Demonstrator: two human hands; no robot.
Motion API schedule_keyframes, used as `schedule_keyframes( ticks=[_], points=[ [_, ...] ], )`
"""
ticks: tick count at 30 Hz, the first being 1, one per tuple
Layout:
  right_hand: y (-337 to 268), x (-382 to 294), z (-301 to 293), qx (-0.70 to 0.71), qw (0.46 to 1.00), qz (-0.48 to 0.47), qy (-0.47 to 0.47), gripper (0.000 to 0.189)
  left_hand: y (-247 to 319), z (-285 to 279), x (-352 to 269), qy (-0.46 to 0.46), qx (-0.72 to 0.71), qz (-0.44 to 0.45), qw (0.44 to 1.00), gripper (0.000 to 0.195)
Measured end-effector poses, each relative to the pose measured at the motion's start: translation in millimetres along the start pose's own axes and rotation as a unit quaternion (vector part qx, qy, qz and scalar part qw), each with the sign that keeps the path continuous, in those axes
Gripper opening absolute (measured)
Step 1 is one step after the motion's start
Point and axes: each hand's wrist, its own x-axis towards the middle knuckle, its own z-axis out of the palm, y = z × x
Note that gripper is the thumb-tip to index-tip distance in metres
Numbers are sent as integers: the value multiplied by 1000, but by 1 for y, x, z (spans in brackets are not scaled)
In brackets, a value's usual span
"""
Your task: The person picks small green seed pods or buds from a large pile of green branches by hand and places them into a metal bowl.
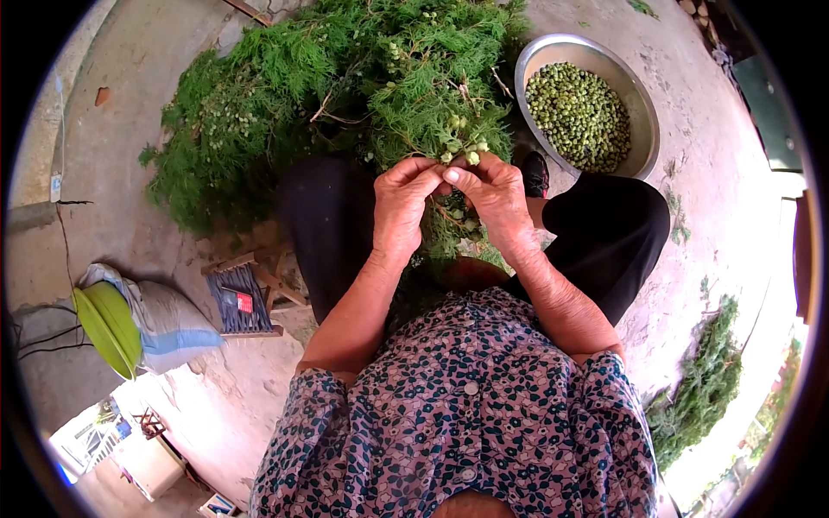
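Note:
My left hand (407, 201) and my right hand (495, 201) meet over my lap, thumbs and fingertips pinched together on a sprig of a conifer branch. Pale green cones (471, 155) stick out just beyond the fingertips. Past my hands lies a large heap of green conifer branches (278, 97), some bearing cones. To the right of the heap stands a round metal basin (638, 110) holding a layer of small green cones (576, 116). More foliage and cones hang below my hands, between my knees; what lies under them is partly hidden.
At the left are a small wooden folding stool (239, 301) with a red-marked object on it, a pale sack (171, 324) and a lime green plastic basin (110, 327). Cut greenery (699, 382) lies on the concrete floor at the lower right. My knees flank the work area.

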Motion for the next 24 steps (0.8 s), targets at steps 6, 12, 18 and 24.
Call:
schedule_keyframes(
  ticks=[6,12,18,24],
  points=[
    [17,7,3,-28,996,0,90,27,0,8,-5,8,96,35,995,9],
    [9,4,0,80,992,91,36,13,-3,0,-1,-9,-13,-11,1000,6],
    [18,8,-16,193,968,148,-67,13,3,-7,2,-22,3,-84,996,6],
    [14,5,-18,230,956,155,-91,13,-4,-5,2,-17,-36,-62,997,6]
  ],
)
